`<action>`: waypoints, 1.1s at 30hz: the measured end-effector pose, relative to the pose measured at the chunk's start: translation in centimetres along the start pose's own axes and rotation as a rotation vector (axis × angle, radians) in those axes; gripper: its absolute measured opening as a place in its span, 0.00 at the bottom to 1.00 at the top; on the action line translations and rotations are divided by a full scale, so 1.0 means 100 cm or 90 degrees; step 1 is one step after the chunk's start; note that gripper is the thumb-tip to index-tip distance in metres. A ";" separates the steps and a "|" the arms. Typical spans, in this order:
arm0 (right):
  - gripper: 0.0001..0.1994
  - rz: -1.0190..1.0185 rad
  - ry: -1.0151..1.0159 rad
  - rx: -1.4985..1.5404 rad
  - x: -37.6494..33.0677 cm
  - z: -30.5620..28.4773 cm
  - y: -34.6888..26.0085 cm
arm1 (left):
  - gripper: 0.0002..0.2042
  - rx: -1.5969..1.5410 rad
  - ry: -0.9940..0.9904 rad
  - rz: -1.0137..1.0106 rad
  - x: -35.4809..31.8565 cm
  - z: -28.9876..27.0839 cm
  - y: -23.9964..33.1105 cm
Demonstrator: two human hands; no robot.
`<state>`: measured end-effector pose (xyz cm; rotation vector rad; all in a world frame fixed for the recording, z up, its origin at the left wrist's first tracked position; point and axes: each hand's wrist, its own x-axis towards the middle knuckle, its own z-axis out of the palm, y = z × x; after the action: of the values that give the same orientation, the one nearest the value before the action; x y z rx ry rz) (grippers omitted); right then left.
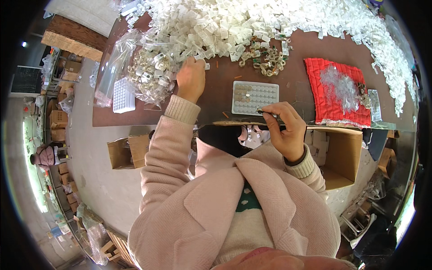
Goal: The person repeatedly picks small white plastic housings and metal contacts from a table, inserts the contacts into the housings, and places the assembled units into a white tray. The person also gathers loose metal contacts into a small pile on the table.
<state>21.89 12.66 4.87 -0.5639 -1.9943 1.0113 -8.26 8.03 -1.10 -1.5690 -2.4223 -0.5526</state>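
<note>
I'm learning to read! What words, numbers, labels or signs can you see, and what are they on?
There are none I can read.
Dark board, far left: any writing is too small to make out.
Brown boxes, far left: any marks are too small and blurred.
Tray by the right hand: no words that I can see.

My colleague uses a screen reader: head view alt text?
A person's right hand pinches a small item at a white compartmented tray; the left hand is at a large heap of translucent pieces on a brown table.
</note>
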 end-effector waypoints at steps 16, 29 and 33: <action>0.07 0.213 0.008 0.401 0.009 0.006 0.002 | 0.09 -0.699 -0.159 0.187 -0.064 -0.076 0.059; 0.09 0.090 0.059 0.431 -0.003 0.042 -0.025 | 0.17 -1.185 -0.010 -0.113 -0.110 -0.062 0.103; 0.09 0.040 0.038 0.304 0.000 0.037 -0.028 | 0.12 -1.217 0.033 -0.201 -0.116 -0.063 0.109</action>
<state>18.77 9.37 5.86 -0.3888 -1.6102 1.4334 6.25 -0.24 2.54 -1.1420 -1.6171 -3.3890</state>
